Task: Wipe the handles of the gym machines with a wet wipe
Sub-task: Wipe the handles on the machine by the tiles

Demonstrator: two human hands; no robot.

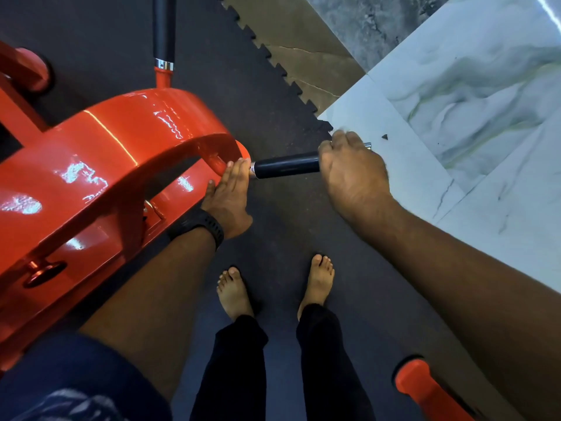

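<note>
Red gloss steel fills the left of my feed: the frame (121, 141) of a gym machine curves across toward the centre. A black handle (285, 167) sticks out from its near end and runs level toward the right. The right hand (352, 171) is wrapped over the outer end of that handle, fingers curled round it and knuckles up, with only the chrome tip showing past them. Whether a wipe lies under the palm I cannot tell. The left hand (227, 199) lies flat, fingers straight and together, pressed against the frame's rounded end, fingertips just beside the chrome collar where the handle begins. A black watch (200, 224) sits on that wrist. Between the two hands the middle of the handle is exposed. A far handle (164, 28), also black with a chrome collar, stands off the frame at the top of view, untouched. Below, two bare feet (233, 294) stand on the dark mat (288, 232), black trousers above them. The mat's toothed edge meets pale marbled tiles (455, 86) on the right, and the right hand sits over that border. A red post (425, 387) shows at the lower right.
</note>
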